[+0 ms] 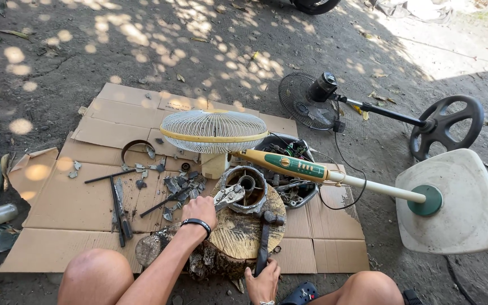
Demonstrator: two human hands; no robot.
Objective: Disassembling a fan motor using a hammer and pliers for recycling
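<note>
My left hand (200, 210) grips a pair of locking pliers (228, 195) whose jaws clamp the rim of a round grey metal motor housing (247, 187). The housing rests on a wooden stump (238, 232) just in front of my knees. My right hand (263, 282) holds the dark handle of a hammer (266, 237), its head lying on the stump beside the housing. A black band circles my left wrist.
A cream stand fan (214, 131) lies on flattened cardboard (69, 209) with its pole and square base (453, 200) to the right. A black fan (312, 101) lies behind on the dirt. Metal scraps, rods and tools (120, 209) lie left of the stump. A bowl of parts (292, 169) sits behind it.
</note>
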